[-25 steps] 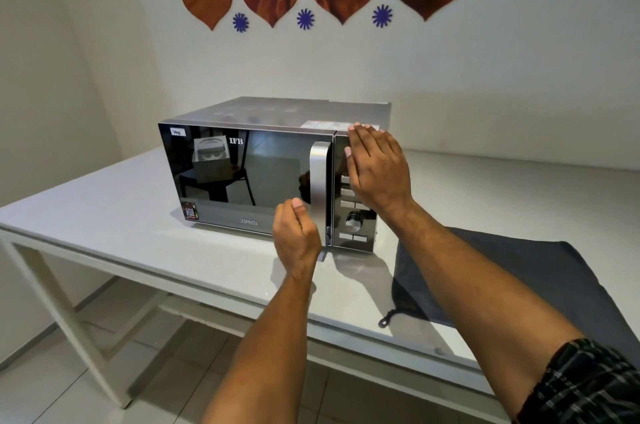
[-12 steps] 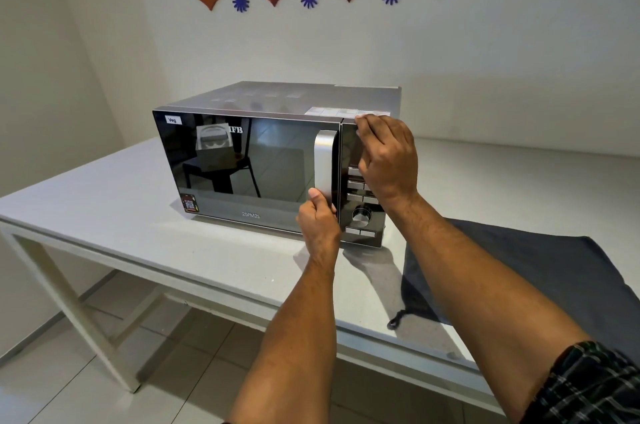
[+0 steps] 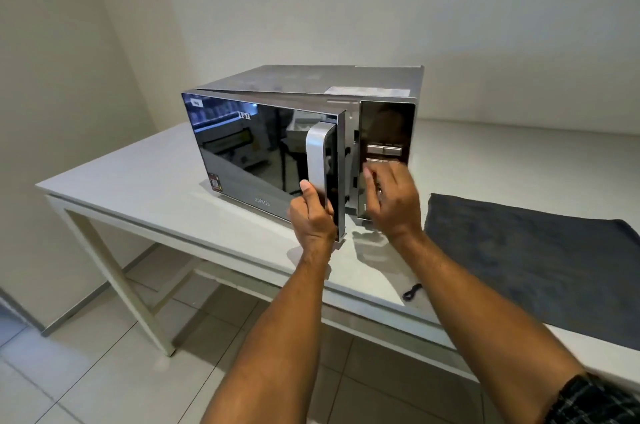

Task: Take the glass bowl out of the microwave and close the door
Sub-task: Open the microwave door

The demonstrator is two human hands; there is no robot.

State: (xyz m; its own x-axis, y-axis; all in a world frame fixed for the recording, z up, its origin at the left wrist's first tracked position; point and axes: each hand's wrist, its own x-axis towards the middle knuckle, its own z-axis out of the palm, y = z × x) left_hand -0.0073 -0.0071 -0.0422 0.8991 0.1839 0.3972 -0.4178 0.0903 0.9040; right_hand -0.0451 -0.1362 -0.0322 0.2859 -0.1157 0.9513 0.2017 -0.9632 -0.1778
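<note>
A silver microwave (image 3: 346, 81) with a dark mirrored door (image 3: 252, 153) stands on the white table (image 3: 145, 188). The door is ajar by a narrow gap at its right edge. My left hand (image 3: 313, 216) is closed around the lower end of the silver door handle (image 3: 317, 153). My right hand (image 3: 393, 198) hovers, blurred, in front of the lower control panel (image 3: 386, 126), fingers loosely curled and holding nothing. The glass bowl is hidden; the cavity cannot be seen through the gap.
A dark grey cloth (image 3: 540, 261) with a small black loop lies on the table to the right of the microwave. A white wall stands close behind and to the left. Tiled floor (image 3: 104, 375) shows below the table's front edge.
My left hand took hold of the door handle and pulled the door slightly ajar. My right hand dropped from the microwave's top corner to the lower control panel.
</note>
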